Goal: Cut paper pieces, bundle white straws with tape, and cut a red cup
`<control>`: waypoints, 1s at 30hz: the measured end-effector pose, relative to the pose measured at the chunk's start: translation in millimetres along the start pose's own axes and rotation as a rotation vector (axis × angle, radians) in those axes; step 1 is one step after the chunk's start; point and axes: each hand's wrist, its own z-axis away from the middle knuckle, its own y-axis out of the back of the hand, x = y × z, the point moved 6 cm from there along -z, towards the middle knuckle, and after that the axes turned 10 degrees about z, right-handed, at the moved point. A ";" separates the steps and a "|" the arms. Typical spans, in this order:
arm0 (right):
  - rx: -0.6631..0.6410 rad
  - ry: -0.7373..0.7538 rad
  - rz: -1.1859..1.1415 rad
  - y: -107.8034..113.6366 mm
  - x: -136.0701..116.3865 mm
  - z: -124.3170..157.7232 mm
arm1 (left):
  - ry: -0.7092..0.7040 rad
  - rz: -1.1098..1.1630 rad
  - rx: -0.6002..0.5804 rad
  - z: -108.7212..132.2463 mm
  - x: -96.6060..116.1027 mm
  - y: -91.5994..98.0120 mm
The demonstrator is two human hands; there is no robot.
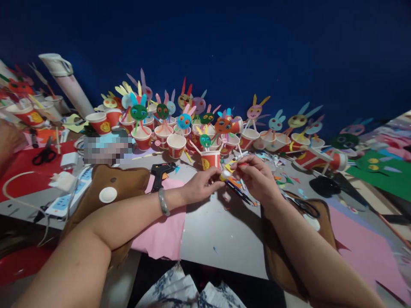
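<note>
Over the grey table [208, 231], my left hand [204, 184] is closed, its thumb and fingertips pinching a small white-and-yellow piece [226, 174]. Facing it, my right hand [258, 177] is also closed in a pinch; a bit of red shows at its fingertips, but what it holds is too small to name. A short white stick [240, 150] rises just beyond these fingers. Directly behind my left hand stands a red-and-white paper cup [210, 160] bearing a green paper rabbit head [205, 140]. Pens [239, 192] and paper scraps lie beneath my hands.
Several paper cups with rabbit heads line the back. A black glue gun [159, 173] lies left of centre. Brown cushions [122, 184] lie under my forearms. Scissors [303, 204] rest at right, more scissors [45, 153] and a power strip [69, 194] at left. Another person's hand [11, 139] shows far left.
</note>
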 end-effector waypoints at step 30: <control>-0.316 -0.075 1.597 50.9 -26.8 19.6 | 0.230 0.106 0.163 16.6 -15.5 -3.6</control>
